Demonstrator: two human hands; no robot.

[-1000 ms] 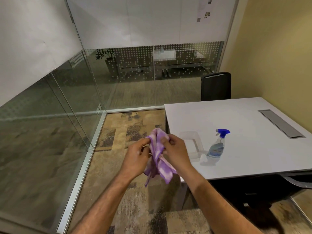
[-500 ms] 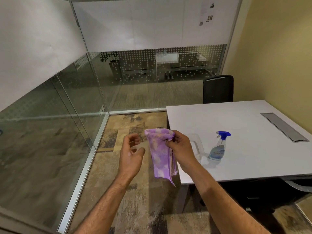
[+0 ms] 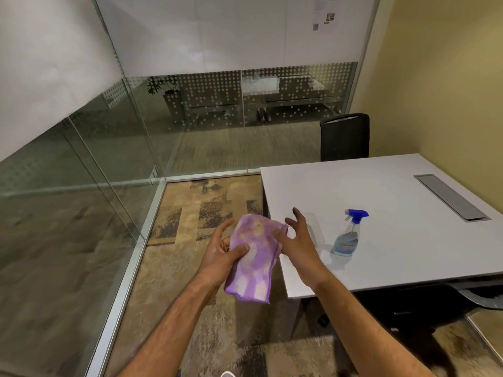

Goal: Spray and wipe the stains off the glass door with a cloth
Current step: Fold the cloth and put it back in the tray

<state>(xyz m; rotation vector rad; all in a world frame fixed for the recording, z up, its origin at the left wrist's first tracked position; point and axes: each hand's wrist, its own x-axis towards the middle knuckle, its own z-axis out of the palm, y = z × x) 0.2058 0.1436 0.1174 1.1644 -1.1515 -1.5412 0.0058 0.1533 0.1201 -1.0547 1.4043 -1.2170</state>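
A purple cloth point(image 3: 254, 257) with pale blotches hangs in front of me, above the carpet by the table's corner. My left hand point(image 3: 220, 254) grips its left edge between thumb and fingers. My right hand point(image 3: 299, 240) rests flat against the cloth's right side with its fingers spread. A clear spray bottle point(image 3: 348, 235) with a blue trigger head stands upright on the white table point(image 3: 408, 227), to the right of my right hand. The glass door and wall point(image 3: 81, 186) run along my left.
A clear plastic container point(image 3: 315, 232) sits on the table partly behind my right hand. A black chair point(image 3: 344, 136) stands at the table's far side. A grey cable tray point(image 3: 451, 197) is set in the tabletop. Yellow wall at right; patterned carpet point(image 3: 190, 254) below.
The cloth passed from my right hand's grip into my left hand. My right hand opened and now lies flat on it; the cloth is spread wider.
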